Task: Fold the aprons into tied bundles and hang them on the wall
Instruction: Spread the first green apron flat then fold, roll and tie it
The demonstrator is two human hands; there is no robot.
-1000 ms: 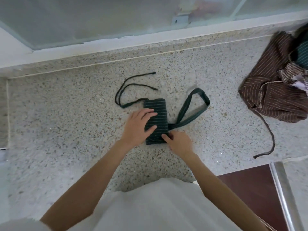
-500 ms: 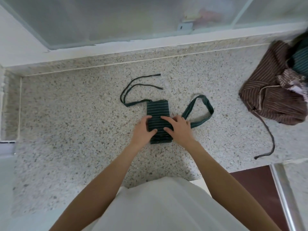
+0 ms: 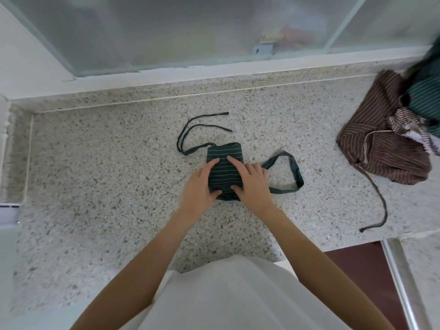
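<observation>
Head view, looking down on a speckled stone desk [image 3: 95,186].

- Green striped apron [image 3: 223,163] — folded down to a small, thick packet near the middle of the desk, flat on the surface.
- Left hand [image 3: 198,186] — on the packet's left edge, thumb and fingers wrapped round the fold, gripping it.
- Right hand [image 3: 252,186] — on the packet's right side, forefinger stretched across the top, thumb tucked at the near edge, holding the cloth from that side.
- Thin ties [image 3: 190,132] — two loose cords trailing from the packet's far left corner, curling away over the desk, not wound round anything.
- Neck loop [image 3: 295,172] — wide green band lying open to the right of the packet, flat on the desk.
- Brown striped apron [image 3: 381,151] — crumpled heap at the right end of the desk, well apart from the packet, one cord straggling toward the near edge; more green cloth piled against it, blurred.

Progress, as judged: folding of the green apron nearly done; tying not yet begun; hanging still to come; brown apron untouched. No wall hook in sight.
</observation>
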